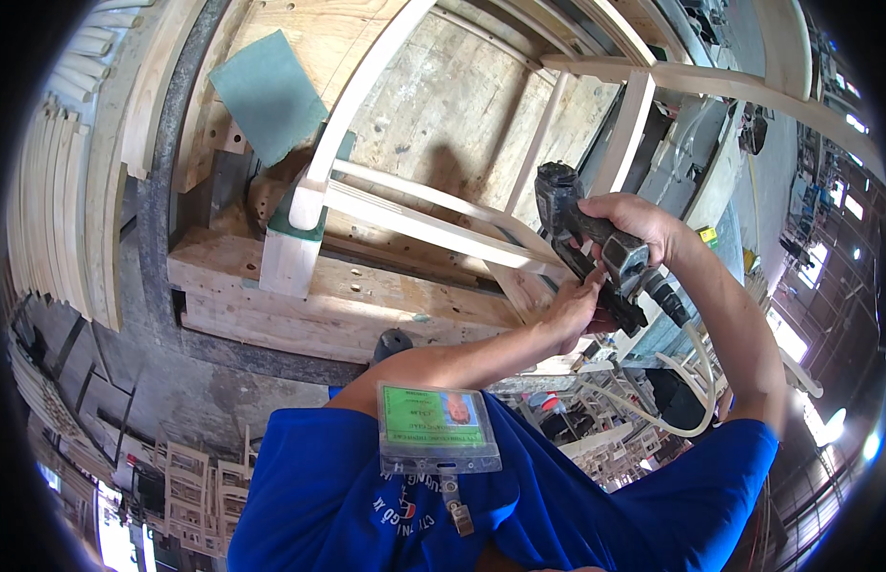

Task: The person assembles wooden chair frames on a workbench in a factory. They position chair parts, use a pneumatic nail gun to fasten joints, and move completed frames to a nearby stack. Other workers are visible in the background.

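My right hand (637,221) is wrapped around the handle of a black and grey air nail gun (560,202), whose head points away from me. At the gun's lower rear end, my left hand (574,310) has its fingers closed on the long magazine; part of those fingers is hidden behind it. A pale air hose (702,367) runs from the handle's end and loops down near my right arm. Beside the gun, to its left, stands a pale wooden chair-like frame (419,225) with curved legs and rails. What lies inside the magazine cannot be seen.
The frame rests on a wooden workbench jig (367,303) with a dark metal edge (161,191). A green-grey sheet (269,95) lies at the far left. Stacked wooden slats (57,205) stand left of the bench. More wooden frames (190,486) are on the floor behind.
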`<state>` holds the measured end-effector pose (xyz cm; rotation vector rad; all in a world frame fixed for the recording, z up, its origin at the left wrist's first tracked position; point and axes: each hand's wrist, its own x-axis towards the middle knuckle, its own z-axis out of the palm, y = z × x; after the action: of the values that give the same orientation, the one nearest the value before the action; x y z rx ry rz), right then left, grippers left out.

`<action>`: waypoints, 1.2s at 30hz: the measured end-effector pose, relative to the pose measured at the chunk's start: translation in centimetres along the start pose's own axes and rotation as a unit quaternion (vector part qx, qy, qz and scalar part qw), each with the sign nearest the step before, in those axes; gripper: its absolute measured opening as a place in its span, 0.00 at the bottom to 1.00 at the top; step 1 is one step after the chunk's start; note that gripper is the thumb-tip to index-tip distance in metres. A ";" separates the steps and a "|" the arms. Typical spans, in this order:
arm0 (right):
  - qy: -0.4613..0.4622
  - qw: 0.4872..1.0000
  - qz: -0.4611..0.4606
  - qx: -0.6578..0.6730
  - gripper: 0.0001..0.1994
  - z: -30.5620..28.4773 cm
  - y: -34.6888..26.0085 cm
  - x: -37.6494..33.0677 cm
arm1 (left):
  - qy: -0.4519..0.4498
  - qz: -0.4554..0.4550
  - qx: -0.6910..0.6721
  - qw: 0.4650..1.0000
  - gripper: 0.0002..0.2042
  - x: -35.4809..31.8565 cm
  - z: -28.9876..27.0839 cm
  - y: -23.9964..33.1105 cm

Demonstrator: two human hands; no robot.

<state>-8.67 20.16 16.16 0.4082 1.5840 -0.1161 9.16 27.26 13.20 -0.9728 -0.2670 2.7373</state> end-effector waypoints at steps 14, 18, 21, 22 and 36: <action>0.002 0.999 -0.028 -0.017 0.19 1.1 0.6 -2.9 | 0.018 -0.042 -0.010 0.999 0.22 -0.6 0.9 -0.7; 0.032 0.984 -0.117 -0.134 0.25 2.0 0.2 -5.5 | -0.038 -0.074 0.019 0.996 0.26 -0.4 -0.6 1.5; 0.144 0.862 -0.192 -0.445 0.33 3.3 -2.2 -7.9 | 0.007 0.174 -0.089 0.981 0.35 -1.1 0.3 9.9; 0.223 0.715 -0.315 -0.582 0.34 2.4 -0.6 -5.2 | 0.008 0.206 -0.063 0.976 0.35 -0.2 0.3 12.8; 0.391 0.644 -0.243 -0.611 0.41 1.4 -12.6 -0.9 | 0.073 0.283 -0.002 0.956 0.22 12.8 2.2 26.1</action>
<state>-11.41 7.88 14.73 -1.2204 2.1571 0.8213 -5.78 5.50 0.93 -1.4328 0.0475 3.1320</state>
